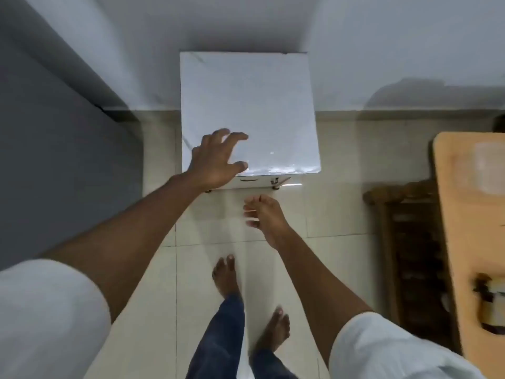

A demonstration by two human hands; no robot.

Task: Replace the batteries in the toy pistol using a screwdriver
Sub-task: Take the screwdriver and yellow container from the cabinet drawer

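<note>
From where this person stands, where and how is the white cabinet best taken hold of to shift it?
Grip the white cabinet by its top's two side edges, one hand each, from its near front. Its flat top shows no handle, and the left hand already reaches over the near-left corner.

So there's a small white bench (250, 105) pushed against the wall, standing on a pale tiled floor (207, 269). Its top is glossy with some glare near the front edge. Off to the right there's a tan wooden bench (464, 203) with a blurry jar-like thing (492, 305) sitting on it, plus a dark wooden rack (410, 255) on the floor beside it.
</note>
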